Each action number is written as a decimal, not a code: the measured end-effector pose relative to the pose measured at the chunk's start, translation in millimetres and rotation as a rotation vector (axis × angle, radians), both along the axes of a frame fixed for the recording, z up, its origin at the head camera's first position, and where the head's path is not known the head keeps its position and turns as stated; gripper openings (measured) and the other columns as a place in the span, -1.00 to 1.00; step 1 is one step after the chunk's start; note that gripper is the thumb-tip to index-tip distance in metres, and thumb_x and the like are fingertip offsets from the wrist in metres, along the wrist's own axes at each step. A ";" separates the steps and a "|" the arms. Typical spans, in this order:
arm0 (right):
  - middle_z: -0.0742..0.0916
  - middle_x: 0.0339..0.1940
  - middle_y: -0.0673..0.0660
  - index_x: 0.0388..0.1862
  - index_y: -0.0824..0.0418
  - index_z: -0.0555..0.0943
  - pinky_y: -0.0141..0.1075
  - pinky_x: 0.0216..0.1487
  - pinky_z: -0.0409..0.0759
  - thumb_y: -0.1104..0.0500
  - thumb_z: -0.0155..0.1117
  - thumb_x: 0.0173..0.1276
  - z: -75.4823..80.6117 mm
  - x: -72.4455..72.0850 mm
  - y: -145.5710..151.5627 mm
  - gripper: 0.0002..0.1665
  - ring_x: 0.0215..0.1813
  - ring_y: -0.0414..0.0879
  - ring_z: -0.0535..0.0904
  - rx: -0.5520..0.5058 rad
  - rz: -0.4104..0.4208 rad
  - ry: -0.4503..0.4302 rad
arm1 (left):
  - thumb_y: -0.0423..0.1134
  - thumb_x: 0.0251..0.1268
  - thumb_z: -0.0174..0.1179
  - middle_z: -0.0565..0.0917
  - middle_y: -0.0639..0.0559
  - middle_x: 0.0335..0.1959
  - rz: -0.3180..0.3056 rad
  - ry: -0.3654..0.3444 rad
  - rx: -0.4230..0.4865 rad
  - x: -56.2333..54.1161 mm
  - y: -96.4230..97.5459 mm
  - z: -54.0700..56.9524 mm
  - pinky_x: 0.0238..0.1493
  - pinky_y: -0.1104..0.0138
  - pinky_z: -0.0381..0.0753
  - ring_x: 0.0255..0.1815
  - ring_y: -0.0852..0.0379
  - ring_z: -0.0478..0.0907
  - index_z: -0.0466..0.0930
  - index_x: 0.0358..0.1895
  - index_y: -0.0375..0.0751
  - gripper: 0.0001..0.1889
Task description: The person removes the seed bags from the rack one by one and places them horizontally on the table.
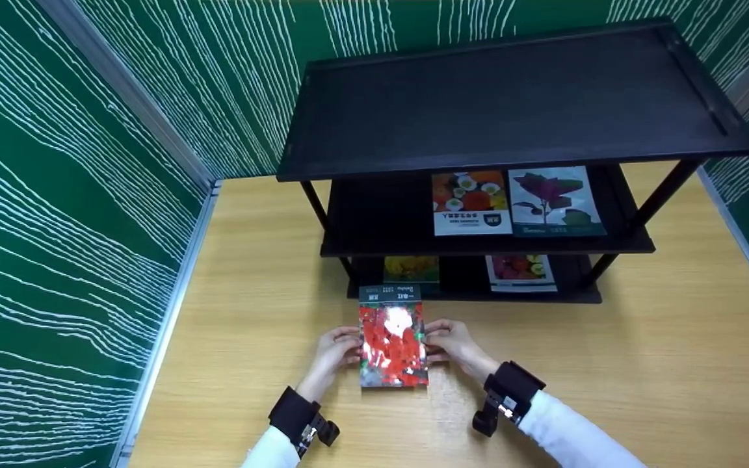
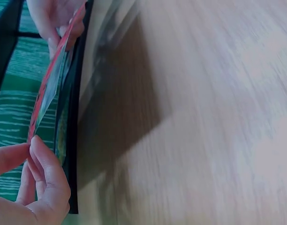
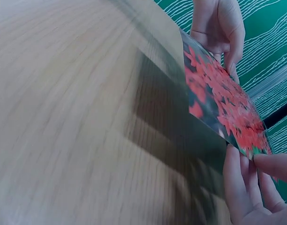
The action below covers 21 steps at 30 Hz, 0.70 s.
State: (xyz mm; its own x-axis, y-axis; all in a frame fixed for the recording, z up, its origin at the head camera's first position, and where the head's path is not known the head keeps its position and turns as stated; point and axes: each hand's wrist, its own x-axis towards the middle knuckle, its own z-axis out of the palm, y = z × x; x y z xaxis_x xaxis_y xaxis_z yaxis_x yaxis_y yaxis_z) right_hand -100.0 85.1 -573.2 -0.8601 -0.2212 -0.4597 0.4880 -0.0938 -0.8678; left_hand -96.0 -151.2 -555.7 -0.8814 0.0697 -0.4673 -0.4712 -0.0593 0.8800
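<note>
Sleeves (image 1: pixel 573 429) angle inward, left hand (image 1: pixel 334 352) and right hand (image 1: pixel 458 344) pinching opposite edges of a red-flowered packet (image 1: pixel 387 354)

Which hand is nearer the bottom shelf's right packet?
Right: the right hand is in front and left of that packet; the left hand is farther left.

We can read little with certainty; the far dark band (image 1: pixel 374 294) of the red-flowered packet (image 1: pixel 393 348) carries pale Chinese characters, the larger ones looking to us like 一串红, with smaller print about them; on the middle shelf (image 1: pixel 381 221), the left packet (image 1: pixel 469 195) has a line of dark characters along its near white strip (image 1: pixel 459 227), beside a dark badge (image 1: pixel 491 220), both illegible to us; the right packet (image 1: pixel 556 198) bears faint lettering on its near green band (image 1: pixel 582 229), too blurred to read.
</note>
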 end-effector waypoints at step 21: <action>0.61 -0.54 0.12 -0.18 0.51 0.39 -0.20 -0.45 0.64 0.50 0.07 0.08 -8.0 5.0 -10.6 -0.73 -0.59 -0.14 0.55 0.049 -0.039 0.026 | -0.59 -0.01 0.00 0.54 0.00 -0.58 -0.001 0.072 -0.175 1.2 1.3 -17.0 -0.58 0.34 0.61 -0.67 0.22 0.48 0.41 -0.13 -0.61 -0.71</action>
